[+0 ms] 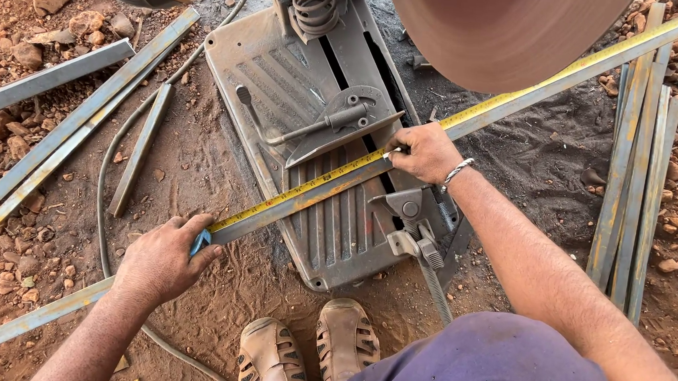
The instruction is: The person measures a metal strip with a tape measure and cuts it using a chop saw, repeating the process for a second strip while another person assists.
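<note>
Measuring steel bar (490, 110) with tape (307, 186)

Tape measure (332, 178) along steel bar (524, 96) across saw base (283, 81)

Everything is carried by a floor of red dirt (221, 157), strewn with small stones and darkened with grit around the chop saw base (307, 83), which is set flat on it. To the left of the base, loose steel bars (78, 122) and a grey cable (105, 196) are laid on the dirt. To its right, a bundle of steel strips (635, 173) is laid side by side.
</note>
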